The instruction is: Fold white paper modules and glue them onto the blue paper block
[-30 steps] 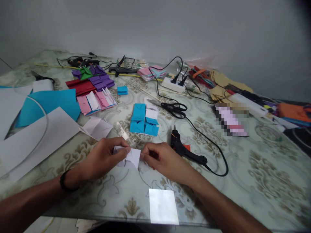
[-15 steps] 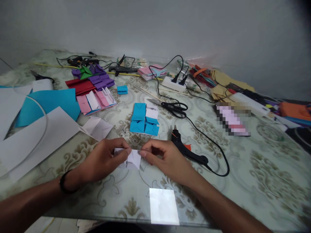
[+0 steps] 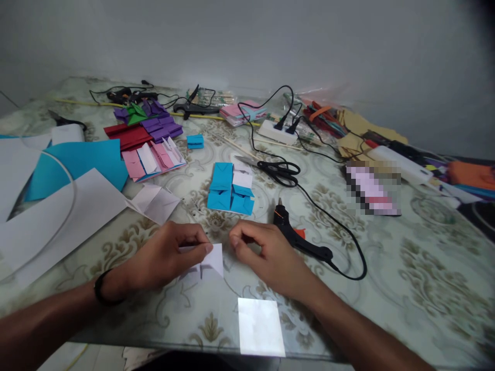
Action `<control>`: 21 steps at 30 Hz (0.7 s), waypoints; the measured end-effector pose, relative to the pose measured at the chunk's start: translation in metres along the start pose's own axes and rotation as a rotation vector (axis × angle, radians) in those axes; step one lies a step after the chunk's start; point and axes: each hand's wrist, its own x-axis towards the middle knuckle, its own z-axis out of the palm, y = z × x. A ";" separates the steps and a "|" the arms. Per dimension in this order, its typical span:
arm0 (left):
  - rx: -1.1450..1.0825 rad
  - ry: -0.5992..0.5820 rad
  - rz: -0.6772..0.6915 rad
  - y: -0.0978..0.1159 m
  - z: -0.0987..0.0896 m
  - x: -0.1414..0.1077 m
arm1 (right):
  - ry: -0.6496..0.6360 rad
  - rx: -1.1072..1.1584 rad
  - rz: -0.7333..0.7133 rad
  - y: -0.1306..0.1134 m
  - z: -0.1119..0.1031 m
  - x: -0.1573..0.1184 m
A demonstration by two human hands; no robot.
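Observation:
My left hand (image 3: 170, 255) pinches a small folded white paper (image 3: 212, 260) between thumb and index finger. The fingers hide part of the sheet, and a crease shows along its lower half. Just right of the paper, and apart from it, my right hand (image 3: 265, 255) has its thumb and index finger pressed together; nothing shows between them. Ahead of both hands lies a folded blue and white paper piece (image 3: 221, 178). A black glue gun (image 3: 305, 245) rests beside my right hand, nozzle pointing away. A square white paper (image 3: 261, 327) lies near the table's front edge.
Black-handled scissors (image 3: 278, 170) lie past the glue gun, whose cord loops right. A white power strip (image 3: 276, 132) holds plugs farther back. White sheets (image 3: 77, 216), a blue sheet (image 3: 81, 167) and pink folded pieces (image 3: 154, 159) cover the left side. Orange paper (image 3: 472, 178) lies far right.
My right hand has let go of the folded white paper and moved slightly to the right. My left hand still holds the paper, which now tilts a little differently.

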 end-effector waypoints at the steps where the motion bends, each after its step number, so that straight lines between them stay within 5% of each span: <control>1: -0.011 0.004 0.005 -0.001 -0.001 0.000 | 0.024 -0.012 0.006 0.000 -0.002 0.000; 6: -0.022 0.025 0.012 -0.001 -0.001 0.001 | 0.077 0.042 0.080 0.001 -0.008 0.000; 14: 0.002 -0.052 0.011 0.001 0.002 0.001 | -0.069 0.220 0.153 0.000 0.003 0.001; 21: 0.045 -0.110 0.001 0.000 0.003 -0.001 | -0.120 0.103 0.065 0.000 0.006 -0.004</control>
